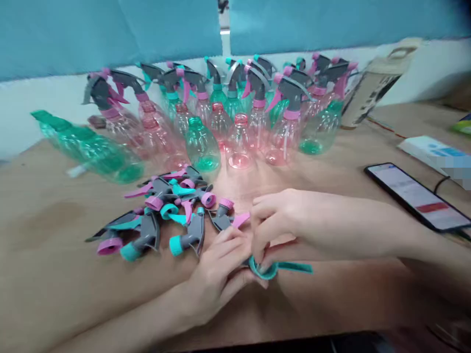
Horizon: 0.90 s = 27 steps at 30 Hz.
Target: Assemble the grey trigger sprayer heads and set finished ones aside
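Observation:
My left hand is closed around a spray trigger head, whose teal collar faces up and whose teal trigger points right; its body is mostly hidden by my fingers. Fingers of my right hand are pinched together, with the tips down in the collar's opening. Whatever they hold there is hidden. Just beyond my left hand lies a grey spray head with a pink collar. More loose spray heads, grey with pink or teal parts, are heaped to the left.
Several pink and green clear bottles, some capped with spray heads, stand behind the heap, including an uncapped green bottle. Green bottles are at left. A phone, a white box and a beige container are at right.

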Motion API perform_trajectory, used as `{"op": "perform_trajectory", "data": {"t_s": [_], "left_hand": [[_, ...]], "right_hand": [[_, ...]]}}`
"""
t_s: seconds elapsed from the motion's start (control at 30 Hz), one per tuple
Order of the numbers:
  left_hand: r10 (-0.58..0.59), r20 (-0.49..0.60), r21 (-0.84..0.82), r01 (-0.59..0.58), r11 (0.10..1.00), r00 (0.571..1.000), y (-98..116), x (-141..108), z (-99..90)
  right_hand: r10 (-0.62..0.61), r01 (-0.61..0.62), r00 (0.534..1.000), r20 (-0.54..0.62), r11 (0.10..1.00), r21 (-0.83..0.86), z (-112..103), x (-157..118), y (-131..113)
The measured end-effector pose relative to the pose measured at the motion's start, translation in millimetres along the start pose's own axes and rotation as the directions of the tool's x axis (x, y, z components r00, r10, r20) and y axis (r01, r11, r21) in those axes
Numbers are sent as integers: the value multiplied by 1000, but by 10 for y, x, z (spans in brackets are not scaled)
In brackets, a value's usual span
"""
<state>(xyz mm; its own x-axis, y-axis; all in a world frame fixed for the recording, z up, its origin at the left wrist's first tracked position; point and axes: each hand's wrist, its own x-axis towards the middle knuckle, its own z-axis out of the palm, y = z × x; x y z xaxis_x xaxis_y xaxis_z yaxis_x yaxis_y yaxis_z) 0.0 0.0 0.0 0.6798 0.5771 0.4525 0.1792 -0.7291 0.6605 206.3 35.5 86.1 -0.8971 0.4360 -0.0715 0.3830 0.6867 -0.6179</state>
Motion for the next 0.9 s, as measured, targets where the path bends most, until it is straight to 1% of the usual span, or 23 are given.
{"op": "perform_trajectory", "data": {"t_s": [0.17, 0.37, 0.5, 0.6, 0.73, 0.9], "left_hand": [[17, 9, -22, -17, 1000, 1000, -23, 32, 26], [67, -11, -49, -67, 997, 998, -40, 58, 6], [34, 20, -62, -33, 998, 999, -77, 56, 2], [47, 27, -54, -45, 998, 999, -84, 59, 0], [51, 22, -39, -50, 998, 998, -72, 74, 0], [36, 13, -47, -36, 998, 999, -53, 78, 1]], "right_hand": [[17, -18, 1000, -10, 999, -49, -8, 9, -46], [-22, 22, 1000, -3, 993, -119, 11, 6, -66], [1, -2, 1000, -10, 989, -148, 0, 9, -51], [0, -3, 1000, -16, 989, -150, -7, 5, -60], [45, -48, 999, -21, 982, -182, -5, 30, -128], [87, -80, 996, 34, 980, -181, -38, 69, -201]]}}
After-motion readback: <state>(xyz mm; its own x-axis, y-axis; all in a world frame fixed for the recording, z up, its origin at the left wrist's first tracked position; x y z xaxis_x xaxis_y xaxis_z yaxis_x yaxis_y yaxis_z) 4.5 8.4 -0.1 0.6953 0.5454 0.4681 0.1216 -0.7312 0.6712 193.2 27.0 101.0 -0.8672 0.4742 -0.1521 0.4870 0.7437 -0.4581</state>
